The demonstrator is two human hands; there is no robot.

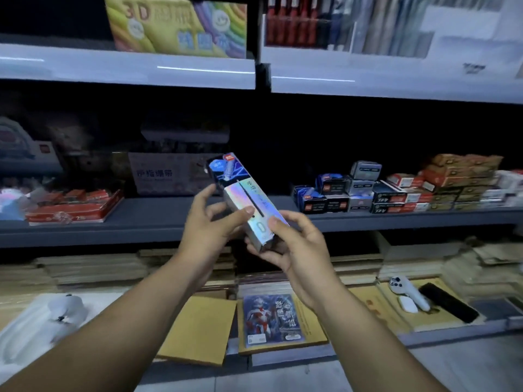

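i have a long, narrow box (245, 199) in both hands, up in the air in front of the grey shelf (141, 230). it is tilted so its dark blue top end leans up and away to the left and its shiny silver bottom end points down toward me. my right hand (297, 251) is curled round the bottom end, thumb on the front face and fingers underneath. my left hand (210, 224) pinches it about halfway up, thumb pressed on the shiny front and the other fingers spread along the far side and back. it looks like thin printed card with a glossy, rainbow-foil skin, so i judge it light and fairly stiff along its length, but easy to dent if i squeeze the broad faces and a bit slick under dry fingers. the safest hold, i think, is across the narrow edges near the middle, where the folds of the card give it strength, rather than by the flap at the end, which could pop open. whatever is inside may slide when i tip it, so i would make any tilt gentle. similar small boxes (351, 190) sit stacked on the shelf to the right, well apart from mine, and a red tray (70, 206) lies on it to the left.
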